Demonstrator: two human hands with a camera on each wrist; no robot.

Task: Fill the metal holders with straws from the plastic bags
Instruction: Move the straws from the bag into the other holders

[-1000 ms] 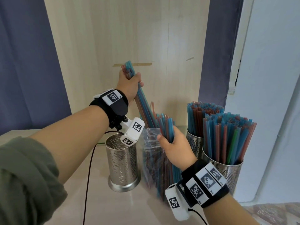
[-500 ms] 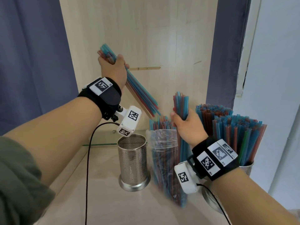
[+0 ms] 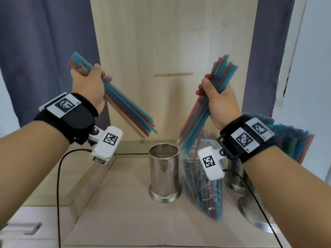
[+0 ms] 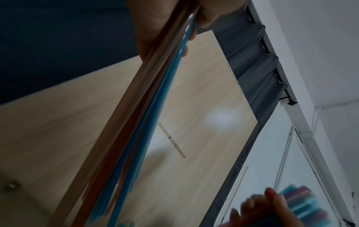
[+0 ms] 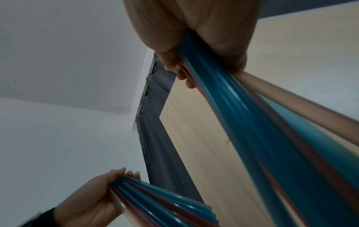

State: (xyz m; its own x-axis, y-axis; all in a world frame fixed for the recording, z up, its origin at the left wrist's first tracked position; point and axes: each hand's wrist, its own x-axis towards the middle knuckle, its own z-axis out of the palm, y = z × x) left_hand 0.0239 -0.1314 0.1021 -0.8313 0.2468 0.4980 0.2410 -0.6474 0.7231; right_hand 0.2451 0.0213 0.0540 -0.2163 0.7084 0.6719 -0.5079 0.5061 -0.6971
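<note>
Left hand (image 3: pixel 87 86) is raised at the left with its fingers curled round a bundle of long blue and red plastic straws (image 3: pixel 125 111), whose lower ends slant down to the right and hang above and a little left of the empty perforated steel holder (image 3: pixel 163 173) standing on the pale wooden counter (image 3: pixel 125 221). Right hand (image 3: pixel 219 102) is wrapped the same way round a second bundle of blue and red straws (image 3: pixel 200 113); its lower ends reach down to the mouth of the clear plastic bag of straws (image 3: pixel 202 190), which stands just right of the empty holder, and whether they have cleared the bag I cannot tell. Two more perforated steel holders, already packed with straws (image 3: pixel 290 140), sit at the right behind the right forearm. The main risk, as I judge it, is that the left bundle's fanned tips straddle the holder's rim on the way down, so some straws slip outside or knock the light holder over. The right bundle could drag the bag sideways into the holder if its ends are caught in the plastic. A loosened grip on either smooth bundle would scatter straws over the counter.
</note>
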